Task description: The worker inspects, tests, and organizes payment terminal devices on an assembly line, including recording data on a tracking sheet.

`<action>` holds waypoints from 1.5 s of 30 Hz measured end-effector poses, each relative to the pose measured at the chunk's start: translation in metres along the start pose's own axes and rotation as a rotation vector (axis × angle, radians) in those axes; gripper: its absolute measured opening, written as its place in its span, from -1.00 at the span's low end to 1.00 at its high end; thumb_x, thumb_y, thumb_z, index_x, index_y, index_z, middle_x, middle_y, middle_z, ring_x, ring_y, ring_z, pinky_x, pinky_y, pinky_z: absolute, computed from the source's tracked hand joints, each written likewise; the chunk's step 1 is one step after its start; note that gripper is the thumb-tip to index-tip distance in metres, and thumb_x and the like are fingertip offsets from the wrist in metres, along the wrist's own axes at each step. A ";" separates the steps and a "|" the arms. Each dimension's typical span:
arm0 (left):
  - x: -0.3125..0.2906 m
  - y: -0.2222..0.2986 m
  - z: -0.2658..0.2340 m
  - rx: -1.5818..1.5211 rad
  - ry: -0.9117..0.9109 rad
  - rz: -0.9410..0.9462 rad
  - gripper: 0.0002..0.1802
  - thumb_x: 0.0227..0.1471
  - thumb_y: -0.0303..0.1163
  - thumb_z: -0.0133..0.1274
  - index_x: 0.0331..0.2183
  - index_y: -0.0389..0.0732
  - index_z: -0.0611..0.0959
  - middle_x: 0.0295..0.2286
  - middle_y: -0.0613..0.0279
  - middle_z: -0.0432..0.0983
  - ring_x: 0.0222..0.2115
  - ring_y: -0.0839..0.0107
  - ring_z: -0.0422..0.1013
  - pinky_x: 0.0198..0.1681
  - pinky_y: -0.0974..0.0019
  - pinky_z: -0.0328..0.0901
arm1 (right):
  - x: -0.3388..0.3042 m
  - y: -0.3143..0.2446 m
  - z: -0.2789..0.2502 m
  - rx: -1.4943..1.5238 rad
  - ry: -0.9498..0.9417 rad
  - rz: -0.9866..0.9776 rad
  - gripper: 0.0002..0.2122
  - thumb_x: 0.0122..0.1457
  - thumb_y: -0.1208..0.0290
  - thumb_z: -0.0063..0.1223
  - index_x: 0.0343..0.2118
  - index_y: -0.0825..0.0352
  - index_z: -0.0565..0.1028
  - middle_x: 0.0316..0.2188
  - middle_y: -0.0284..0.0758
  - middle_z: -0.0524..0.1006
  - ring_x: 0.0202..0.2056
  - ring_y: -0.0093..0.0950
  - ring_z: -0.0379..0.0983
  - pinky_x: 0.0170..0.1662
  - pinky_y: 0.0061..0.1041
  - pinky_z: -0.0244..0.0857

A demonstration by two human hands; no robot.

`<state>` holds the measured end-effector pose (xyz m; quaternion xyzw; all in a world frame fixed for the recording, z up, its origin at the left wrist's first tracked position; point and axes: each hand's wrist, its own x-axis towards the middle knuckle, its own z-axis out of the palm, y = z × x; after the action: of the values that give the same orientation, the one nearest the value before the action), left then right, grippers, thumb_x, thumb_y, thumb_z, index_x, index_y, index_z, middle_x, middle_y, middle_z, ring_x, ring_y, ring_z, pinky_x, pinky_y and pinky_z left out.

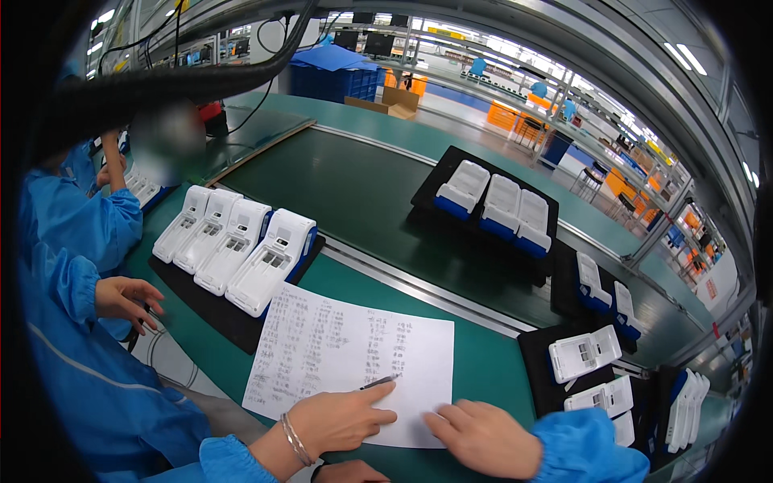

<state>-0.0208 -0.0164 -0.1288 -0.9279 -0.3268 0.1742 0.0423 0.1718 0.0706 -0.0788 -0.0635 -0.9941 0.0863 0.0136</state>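
Observation:
A white paper sheet (354, 338) covered with columns of handwriting lies on the green bench in front of me. Coming in from the lower left, my left hand (338, 420), with silver bangles at the wrist, rests over its lower edge. A dark pen (380, 382) lies along its upper finger, apparently gripped by the hand. My right hand (487, 441) has its fingers curled in and touches the sheet's lower right edge; nothing shows in it. Part of another hand (350, 472) appears at the bottom edge; I cannot tell whose it is.
White-and-blue handheld devices (270, 262) stand on a black mat left of the paper; similar device shells (584, 354) sit on mats at right. More shells (499, 205) ride a black tray on the conveyor (362, 193). At left is a co-worker's hand (127, 302).

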 end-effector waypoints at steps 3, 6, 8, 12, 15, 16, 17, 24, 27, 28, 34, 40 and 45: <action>0.007 -0.004 -0.006 0.010 -0.100 0.080 -0.85 -0.15 -0.34 -0.05 -0.51 -0.03 0.62 -0.36 0.50 0.39 -0.11 0.47 0.15 0.12 0.19 -0.16 | 0.033 0.011 0.042 -0.024 -0.013 0.001 -0.70 -0.16 0.53 -0.10 -0.28 0.47 0.32 -0.40 -0.24 0.38 -0.46 -0.39 0.35 -0.39 -0.54 0.27; 0.001 -0.004 -0.002 0.070 -0.051 0.066 -0.84 -0.15 -0.33 -0.06 -0.48 -0.02 0.62 -0.33 0.46 0.37 -0.12 0.44 0.17 0.07 0.20 -0.07 | 0.060 0.017 0.066 -0.085 0.031 0.014 -0.71 -0.17 0.53 -0.10 -0.30 0.48 0.31 -0.38 -0.21 0.38 -0.43 -0.37 0.35 -0.39 -0.53 0.27; 0.000 -0.005 0.001 0.058 -0.059 0.066 -0.83 -0.14 -0.33 -0.07 -0.46 -0.03 0.61 -0.33 0.44 0.36 -0.13 0.41 0.17 0.04 0.23 -0.03 | 0.072 0.022 0.074 0.056 0.142 -0.001 -0.69 -0.16 0.53 -0.09 -0.26 0.45 0.30 -0.37 -0.19 0.38 -0.41 -0.34 0.35 -0.37 -0.51 0.27; -0.002 -0.002 0.015 -0.006 -0.022 0.043 -0.83 -0.13 -0.33 -0.06 -0.42 -0.04 0.60 -0.35 0.40 0.32 -0.18 0.36 0.18 -0.01 0.32 0.03 | 0.076 0.029 0.079 0.109 0.049 -0.065 -0.67 -0.16 0.53 -0.09 -0.23 0.41 0.30 -0.37 -0.19 0.39 -0.39 -0.33 0.35 -0.33 -0.50 0.26; -0.006 0.000 0.021 -0.126 0.060 -0.049 -0.84 -0.13 -0.37 -0.05 -0.43 -0.07 0.60 -0.34 0.38 0.31 -0.19 0.35 0.18 -0.04 0.37 0.05 | 0.075 0.034 0.080 0.139 0.078 -0.140 -0.70 -0.15 0.51 -0.09 -0.25 0.38 0.32 -0.38 -0.21 0.40 -0.37 -0.33 0.35 -0.30 -0.50 0.25; -0.011 -0.003 0.014 -0.127 0.065 -0.045 -0.84 -0.13 -0.37 -0.05 -0.43 -0.07 0.60 -0.34 0.38 0.31 -0.19 0.35 0.18 -0.04 0.37 0.05 | 0.073 0.035 0.081 0.157 0.086 -0.135 -0.72 -0.15 0.52 -0.09 -0.28 0.38 0.33 -0.40 -0.23 0.40 -0.37 -0.34 0.34 -0.30 -0.50 0.25; -0.023 -0.006 -0.001 -0.019 0.039 0.027 -0.85 -0.13 -0.40 -0.05 -0.44 -0.09 0.60 -0.34 0.37 0.30 -0.20 0.35 0.17 -0.04 0.37 0.05 | 0.073 0.036 0.083 0.178 0.094 -0.136 -0.74 -0.15 0.53 -0.10 -0.30 0.39 0.34 -0.42 -0.24 0.40 -0.38 -0.34 0.34 -0.30 -0.51 0.25; -0.069 0.068 0.057 -1.013 0.818 -1.397 -0.54 -0.20 -0.49 -0.01 -0.15 -0.27 0.34 -0.20 0.09 0.25 -0.22 0.23 0.23 -0.12 0.31 0.12 | 0.046 0.043 0.045 -0.103 0.012 0.049 -0.88 -0.18 0.57 -0.09 -0.49 0.36 0.33 -0.47 -0.23 0.36 -0.46 -0.36 0.34 -0.38 -0.50 0.26; -0.085 0.089 0.057 -0.786 0.930 -1.569 -0.48 -0.16 -0.58 -0.04 -0.07 -0.34 0.26 -0.49 0.12 0.32 -0.56 0.46 0.30 -0.51 0.47 0.21 | 0.028 0.041 0.022 -0.058 0.233 0.197 -0.93 -0.13 0.55 -0.07 -0.59 0.34 0.29 -0.59 -0.24 0.33 -0.56 -0.33 0.32 -0.52 -0.54 0.24; -0.083 0.087 0.058 -0.800 0.928 -1.550 -0.48 -0.16 -0.58 -0.04 -0.07 -0.34 0.26 -0.49 0.12 0.32 -0.56 0.46 0.30 -0.51 0.47 0.21 | 0.019 0.039 0.015 0.133 0.308 0.356 -0.90 -0.14 0.56 -0.02 -0.59 0.33 0.28 -0.64 -0.23 0.32 -0.61 -0.37 0.33 -0.58 -0.55 0.22; -0.077 0.081 0.046 -0.552 1.083 -1.569 -0.75 -0.22 -0.54 0.07 -0.35 -0.29 0.50 -0.52 0.12 0.37 -0.48 0.34 0.31 -0.43 0.41 0.21 | -0.024 0.037 0.023 1.246 0.565 0.730 -0.88 -0.04 0.53 0.03 -0.42 0.43 0.43 -0.59 -0.31 0.47 -0.62 -0.64 0.35 -0.62 -0.75 0.18; -0.078 0.051 0.075 -0.596 0.751 -1.616 -0.31 -0.38 -0.50 0.11 -0.10 -0.41 0.26 -0.36 0.04 0.29 -0.39 0.24 0.25 -0.31 0.32 0.16 | -0.030 0.039 0.062 1.723 0.791 0.821 -0.92 -0.07 0.63 0.01 -0.47 0.42 0.39 -0.63 -0.26 0.43 -0.64 -0.63 0.32 -0.62 -0.75 0.15; -0.064 0.050 0.072 -0.901 0.688 -1.466 -0.46 -0.48 -0.52 0.17 -0.28 -0.40 0.44 -0.53 0.16 0.33 -0.61 0.35 0.26 -0.54 0.35 0.17 | -0.034 0.039 0.063 1.778 0.901 0.794 -0.85 -0.07 0.64 -0.03 -0.64 0.32 0.26 -0.75 -0.35 0.33 -0.77 -0.66 0.19 -0.73 -0.76 0.02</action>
<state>-0.0633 -0.0976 -0.1866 -0.4189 -0.8383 -0.3245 -0.1283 0.2084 0.0940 -0.1486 -0.3754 -0.3864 0.7460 0.3915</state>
